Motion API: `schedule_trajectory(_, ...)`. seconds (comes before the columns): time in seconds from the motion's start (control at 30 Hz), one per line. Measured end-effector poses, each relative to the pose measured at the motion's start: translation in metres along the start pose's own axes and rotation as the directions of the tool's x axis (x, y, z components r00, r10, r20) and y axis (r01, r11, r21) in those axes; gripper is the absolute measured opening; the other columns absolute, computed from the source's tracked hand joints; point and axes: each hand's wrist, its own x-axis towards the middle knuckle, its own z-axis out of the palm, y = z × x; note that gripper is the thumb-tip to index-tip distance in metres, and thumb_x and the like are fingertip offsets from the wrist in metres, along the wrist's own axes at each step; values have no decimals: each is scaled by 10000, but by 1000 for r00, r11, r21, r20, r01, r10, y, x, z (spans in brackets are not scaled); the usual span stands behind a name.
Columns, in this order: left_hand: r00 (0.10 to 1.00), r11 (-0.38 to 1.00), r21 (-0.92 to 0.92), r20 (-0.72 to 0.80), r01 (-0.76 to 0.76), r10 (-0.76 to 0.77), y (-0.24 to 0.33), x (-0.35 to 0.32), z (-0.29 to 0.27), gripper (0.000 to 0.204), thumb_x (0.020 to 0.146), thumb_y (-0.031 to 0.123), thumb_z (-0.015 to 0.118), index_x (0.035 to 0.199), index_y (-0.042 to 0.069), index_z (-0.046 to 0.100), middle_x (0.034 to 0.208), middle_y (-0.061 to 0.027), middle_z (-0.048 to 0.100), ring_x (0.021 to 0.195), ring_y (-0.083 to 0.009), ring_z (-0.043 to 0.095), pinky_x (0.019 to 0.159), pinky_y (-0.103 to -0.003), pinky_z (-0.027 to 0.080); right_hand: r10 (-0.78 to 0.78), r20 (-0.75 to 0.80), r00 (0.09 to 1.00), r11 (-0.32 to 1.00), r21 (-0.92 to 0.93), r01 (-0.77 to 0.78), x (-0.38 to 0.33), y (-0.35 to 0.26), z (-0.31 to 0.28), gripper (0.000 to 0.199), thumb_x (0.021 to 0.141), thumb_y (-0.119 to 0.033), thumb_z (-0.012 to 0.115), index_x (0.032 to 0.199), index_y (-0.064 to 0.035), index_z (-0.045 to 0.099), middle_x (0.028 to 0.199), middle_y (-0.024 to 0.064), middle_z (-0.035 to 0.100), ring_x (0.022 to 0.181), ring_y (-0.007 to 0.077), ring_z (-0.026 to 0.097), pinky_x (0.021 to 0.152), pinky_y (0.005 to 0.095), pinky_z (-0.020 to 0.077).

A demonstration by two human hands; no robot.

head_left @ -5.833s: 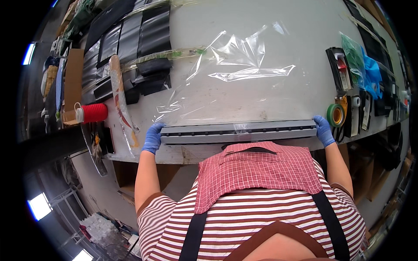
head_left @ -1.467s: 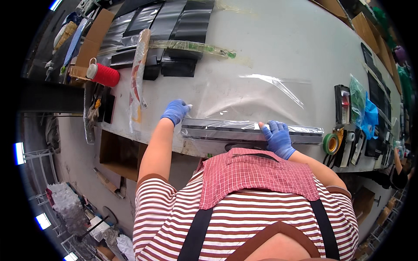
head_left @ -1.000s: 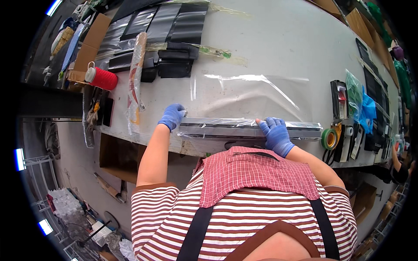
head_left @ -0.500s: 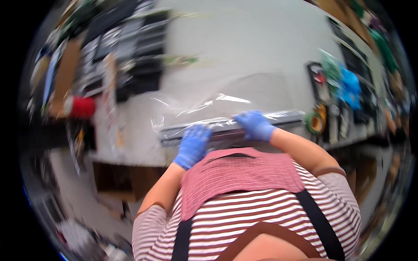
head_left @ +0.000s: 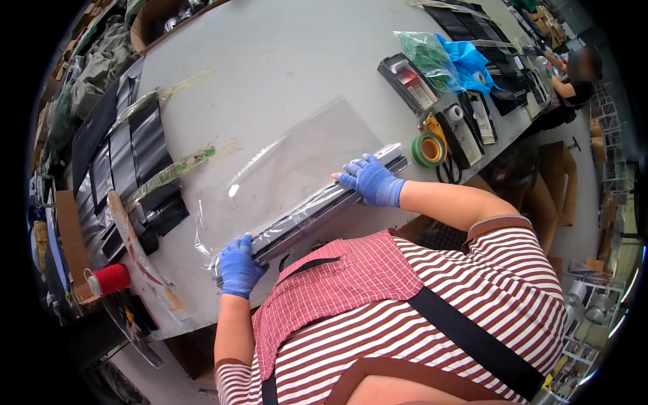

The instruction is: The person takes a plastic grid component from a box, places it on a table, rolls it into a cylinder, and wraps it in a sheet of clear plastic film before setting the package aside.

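Observation:
A long, narrow dark strip-shaped bundle (head_left: 304,219) lies along the near edge of the table with clear plastic film over it. A wide sheet of the clear film (head_left: 297,152) spreads from it across the tabletop. My left hand (head_left: 239,266), in a blue glove, is closed around the left end of the bundle. Near the other end, my right hand (head_left: 371,181), also gloved in blue, grips the bundle from above, thumb on its far side. Both palms and the bundle's underside are hidden.
Green-and-yellow tape rolls (head_left: 428,150), scissors (head_left: 449,169) and black trays (head_left: 408,81) stand to the right. Black sheets (head_left: 135,145) and a red spool (head_left: 111,279) lie left. A co-worker (head_left: 574,84) is at the far right. The table (head_left: 270,61) is grey-white.
My hands have moved apart along the bundle, the left to its left end, the right toward its right end. The view has turned, so the bundle now slants up to the right.

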Motion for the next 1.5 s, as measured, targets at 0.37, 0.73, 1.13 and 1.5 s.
schedule_trajectory(0.37, 993, 989, -142, 113, 45, -29, -113, -24, 18, 1026, 414, 528, 936, 1216, -12, 591, 1145, -205, 604, 1125, -358, 561, 1022, -433, 444, -112, 313, 943, 980, 192, 52, 41, 24, -14, 877, 577, -369, 872, 1358, -164, 531, 1291, 133, 568, 1204, 342, 537, 990, 453, 439)
schedule_trajectory(0.73, 977, 876, -447, 180, 182, -111, -169, 32, 13, 505, 802, 490, 721, 1031, 40, 699, 987, -169, 684, 948, -308, 644, 835, -402, 514, -151, 110, 982, 870, 487, 80, 86, 76, -33, 873, 619, -352, 884, 1363, -71, 523, 1323, 216, 558, 1216, 353, 548, 1022, 382, 450)
schedule_trajectory(1.13, 913, 976, 83, -345, -201, 218, 11, 73, -17, 712, 668, 337, 805, 1272, 97, 514, 1190, -118, 601, 1099, -314, 581, 919, -451, 458, -57, 5, 998, 995, -86, 57, 91, 0, -38, 908, 621, -343, 833, 1415, -140, 444, 1316, 120, 555, 1231, 290, 521, 1038, 437, 386)
schedule_trajectory(1.5, 985, 986, -18, -30, -168, 167, 34, 15, 18, 752, 624, 318, 832, 1279, 116, 523, 1261, -149, 581, 1176, -318, 563, 1013, -458, 423, -209, -57, 976, 841, 499, 209, 50, -29, 23, 375, 945, -309, 537, 1210, -60, 631, 1221, 192, 596, 1143, 372, 558, 994, 435, 451)
